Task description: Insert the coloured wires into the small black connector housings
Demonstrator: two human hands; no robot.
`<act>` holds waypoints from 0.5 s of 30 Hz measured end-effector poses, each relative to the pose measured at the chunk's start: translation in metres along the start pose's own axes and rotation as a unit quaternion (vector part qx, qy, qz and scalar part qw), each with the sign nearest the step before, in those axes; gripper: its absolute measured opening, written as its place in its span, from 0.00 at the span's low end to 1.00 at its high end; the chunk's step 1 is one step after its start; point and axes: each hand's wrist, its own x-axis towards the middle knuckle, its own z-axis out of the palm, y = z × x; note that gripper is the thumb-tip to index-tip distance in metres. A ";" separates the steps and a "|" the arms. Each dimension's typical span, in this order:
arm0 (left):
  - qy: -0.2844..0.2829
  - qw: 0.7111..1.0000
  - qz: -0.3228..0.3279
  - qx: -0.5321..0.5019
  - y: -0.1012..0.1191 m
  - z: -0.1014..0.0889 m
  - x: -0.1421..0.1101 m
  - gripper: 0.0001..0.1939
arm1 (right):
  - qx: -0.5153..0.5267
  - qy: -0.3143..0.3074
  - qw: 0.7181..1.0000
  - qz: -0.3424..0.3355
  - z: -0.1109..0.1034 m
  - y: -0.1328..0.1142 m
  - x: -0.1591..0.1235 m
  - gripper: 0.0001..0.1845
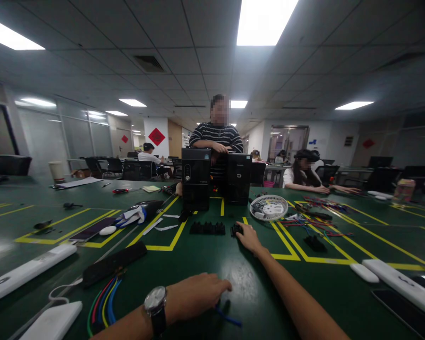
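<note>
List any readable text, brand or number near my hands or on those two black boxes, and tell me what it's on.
None can be read.
Left black box: small markings on its front, too blurred.
Right black box: a small pale logo, too small.
Red diamond sign on the pillar: character unreadable.
Watch on the left wrist: dial too small.

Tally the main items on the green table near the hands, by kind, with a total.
Black computer towers: 2
White fan grilles: 1
Black ridged strips: 1
Small black parts at the right hand: 1
Blue cables under the left hand: 1
White flat bars at the table's left and right edges: 2
Total: 8
</note>
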 end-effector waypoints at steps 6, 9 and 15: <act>-0.077 0.990 0.003 0.118 -0.030 -0.014 -0.015 0.14 | 0.002 0.000 1.000 -0.024 0.011 -0.003 0.013 0.29; -0.069 0.992 -0.020 0.100 -0.041 -0.022 -0.032 0.14 | 0.004 0.001 0.999 -0.053 0.011 -0.004 0.012 0.30; -0.044 0.993 -0.101 0.035 -0.056 -0.035 -0.073 0.16 | 0.009 0.004 0.996 -0.090 0.010 -0.006 0.010 0.30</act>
